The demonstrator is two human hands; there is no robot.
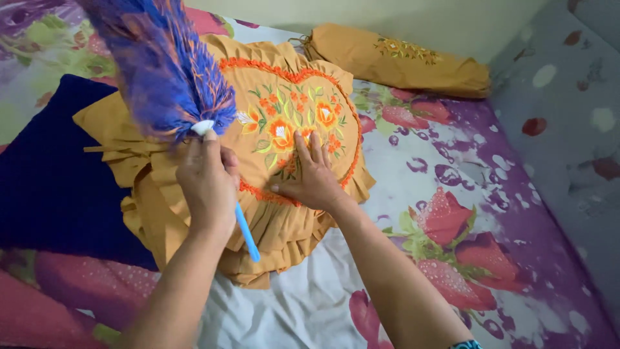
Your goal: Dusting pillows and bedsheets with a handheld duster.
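On bed w/ floral strawberry-print sheet (452, 187), mustard heart-shaped frilled cushion w/ orange flower embroidery (284, 97) lies flat, overlapping dark blue pillow (51, 187). Left hand (208, 184) closed round light-blue plastic handle (247, 234) of blue-purple fluffy duster (161, 64), head raised over cushion's left side. Right hand (310, 178) open, fingers spread, palm pressed on embroidery. Mustard bolster (400, 61) behind, near wall.

Bolster (400, 59) behind cushion (284, 129)

Duster (165, 68) blue-purple with orange strands, light blue handle. Cushion (284, 129) mustard, orange trim, embroidered orange flowers, green leaves. Bolster (400, 61) mustard, floral motif. Pillow (51, 174) navy. Bedsheet (452, 194) white-purple, strawberry print.
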